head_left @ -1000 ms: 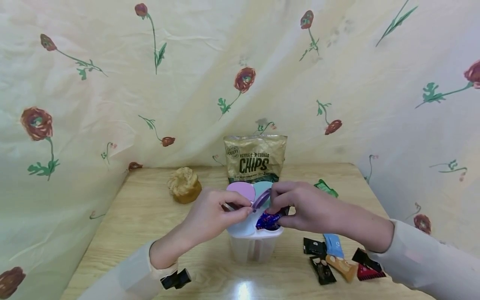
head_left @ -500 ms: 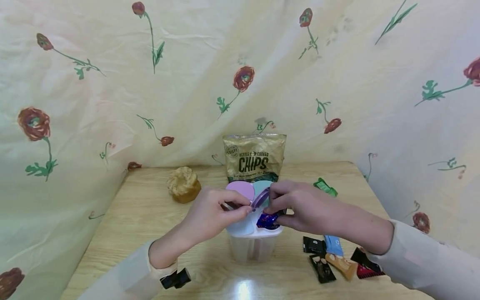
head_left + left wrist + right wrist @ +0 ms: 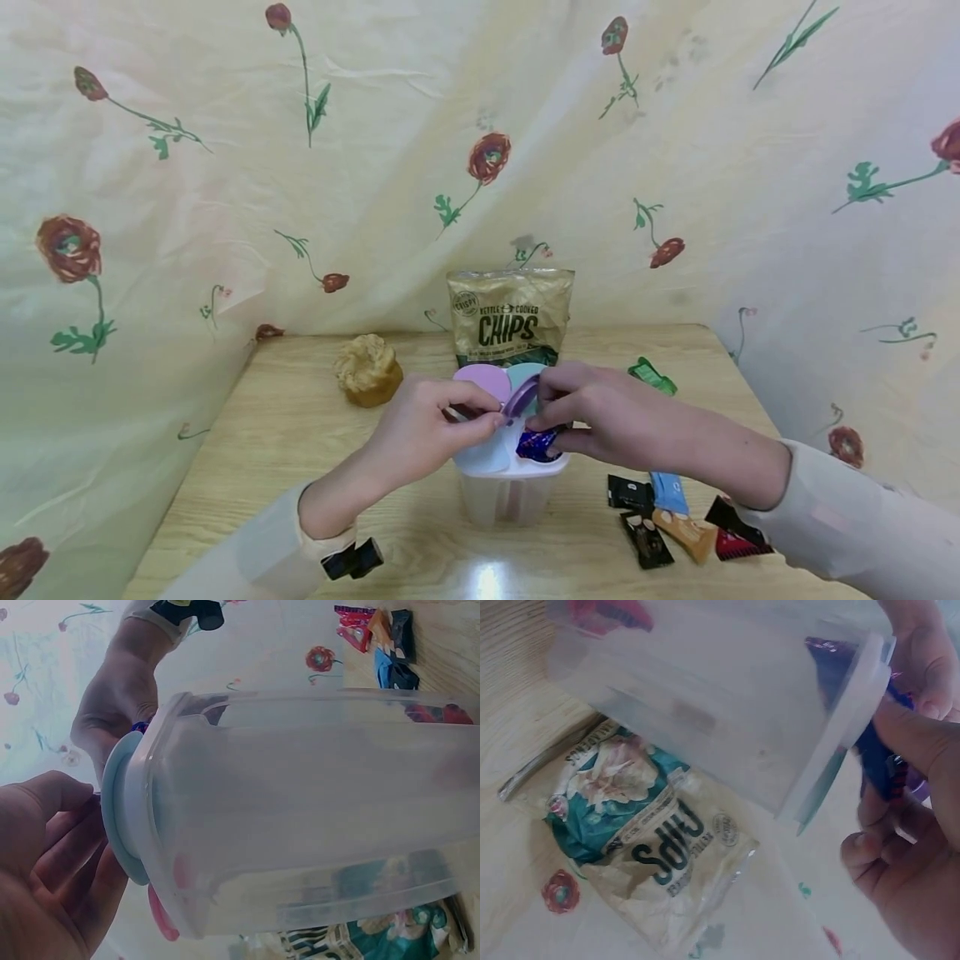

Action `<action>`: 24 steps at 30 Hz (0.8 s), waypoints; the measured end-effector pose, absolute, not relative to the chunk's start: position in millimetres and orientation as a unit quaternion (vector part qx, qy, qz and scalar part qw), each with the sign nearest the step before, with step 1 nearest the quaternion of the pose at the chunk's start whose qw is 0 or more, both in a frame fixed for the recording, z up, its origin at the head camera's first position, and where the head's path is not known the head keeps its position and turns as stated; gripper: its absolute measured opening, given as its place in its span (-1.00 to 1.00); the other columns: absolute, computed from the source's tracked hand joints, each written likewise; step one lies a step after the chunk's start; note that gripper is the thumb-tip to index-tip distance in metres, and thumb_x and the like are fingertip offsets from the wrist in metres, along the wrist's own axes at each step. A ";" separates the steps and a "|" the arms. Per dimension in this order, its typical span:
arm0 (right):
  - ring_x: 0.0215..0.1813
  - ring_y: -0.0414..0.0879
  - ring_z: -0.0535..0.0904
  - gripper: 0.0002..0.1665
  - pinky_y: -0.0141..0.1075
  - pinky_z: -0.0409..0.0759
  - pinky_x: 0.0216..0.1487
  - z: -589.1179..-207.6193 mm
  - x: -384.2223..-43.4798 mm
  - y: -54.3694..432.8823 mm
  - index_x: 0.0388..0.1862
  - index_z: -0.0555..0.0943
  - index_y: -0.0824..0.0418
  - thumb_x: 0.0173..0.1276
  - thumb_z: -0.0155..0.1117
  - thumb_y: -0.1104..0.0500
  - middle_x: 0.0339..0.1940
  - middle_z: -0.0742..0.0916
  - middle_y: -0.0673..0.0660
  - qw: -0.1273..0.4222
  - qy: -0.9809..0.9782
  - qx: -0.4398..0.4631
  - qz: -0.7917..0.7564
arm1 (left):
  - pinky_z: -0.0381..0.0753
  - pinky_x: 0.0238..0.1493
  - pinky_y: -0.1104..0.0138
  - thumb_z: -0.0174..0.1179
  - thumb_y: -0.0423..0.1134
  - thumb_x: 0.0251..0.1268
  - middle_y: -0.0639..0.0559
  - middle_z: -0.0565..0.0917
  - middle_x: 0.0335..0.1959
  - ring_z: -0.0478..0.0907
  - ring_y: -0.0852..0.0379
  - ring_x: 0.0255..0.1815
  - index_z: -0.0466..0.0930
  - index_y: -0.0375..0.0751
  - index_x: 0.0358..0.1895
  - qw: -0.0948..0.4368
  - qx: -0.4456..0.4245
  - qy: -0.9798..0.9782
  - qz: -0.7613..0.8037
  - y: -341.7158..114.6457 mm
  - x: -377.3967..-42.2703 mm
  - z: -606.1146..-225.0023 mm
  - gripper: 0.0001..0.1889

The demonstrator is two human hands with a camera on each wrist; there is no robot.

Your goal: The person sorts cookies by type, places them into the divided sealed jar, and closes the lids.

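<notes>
A translucent plastic container [image 3: 504,500] with a white top stands mid-table, its round flaps pink [image 3: 480,380], teal [image 3: 517,377], pale blue [image 3: 482,456] and purple. The purple flap [image 3: 522,398] is tipped up, its edge pinched between the thumb and index finger of my left hand [image 3: 431,421]. With my right hand [image 3: 611,412] I pinch a shiny dark-blue snack packet [image 3: 536,444] at the opening beneath that flap. Part of the packet [image 3: 832,671] shows inside the container in the right wrist view, the rest sticking out between my fingers.
Behind the container stands a gold chips bag [image 3: 510,317]. A round bread [image 3: 369,371] lies to the left, a green packet [image 3: 652,377] at the back right. Several small packets [image 3: 682,535] lie front right. Red wrappers [image 3: 611,615] show at the container's bottom.
The blue packet sits slightly further into the opening, my right fingers having shifted a little with it. My left hand keeps the purple flap raised.
</notes>
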State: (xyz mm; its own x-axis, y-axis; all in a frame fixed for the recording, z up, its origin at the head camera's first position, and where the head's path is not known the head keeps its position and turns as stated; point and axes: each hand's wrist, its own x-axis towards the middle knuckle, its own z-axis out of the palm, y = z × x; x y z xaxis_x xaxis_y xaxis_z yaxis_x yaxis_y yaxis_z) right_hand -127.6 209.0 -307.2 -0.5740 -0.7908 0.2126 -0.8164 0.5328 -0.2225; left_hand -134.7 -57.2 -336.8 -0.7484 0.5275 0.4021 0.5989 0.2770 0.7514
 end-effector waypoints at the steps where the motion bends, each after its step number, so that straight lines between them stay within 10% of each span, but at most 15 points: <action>1: -0.24 -0.30 0.40 -0.71 -0.48 0.48 -0.31 -308.0 -128.4 210.6 -0.02 0.83 -0.04 0.26 0.56 0.14 -0.23 0.57 -0.16 0.040 -0.872 0.464 0.151 | 0.74 -0.32 0.41 0.42 -0.27 0.27 0.17 0.83 -0.33 0.70 0.37 -0.33 0.85 -0.04 -0.24 0.037 -0.353 -0.797 -0.488 -57.4 -134.6 -337.0 -0.94; 24: -0.24 -0.24 0.50 -0.60 -0.46 0.56 -0.28 -313.2 -124.7 202.0 -0.01 0.82 -0.05 0.13 0.64 0.16 -0.19 0.68 -0.11 0.159 -0.825 0.541 0.043 | 0.74 -0.29 0.42 0.41 -0.26 0.28 0.24 0.79 -0.36 0.67 0.38 -0.33 0.83 0.03 -0.27 0.030 -0.346 -0.806 -0.479 -58.2 -135.8 -337.2 -0.94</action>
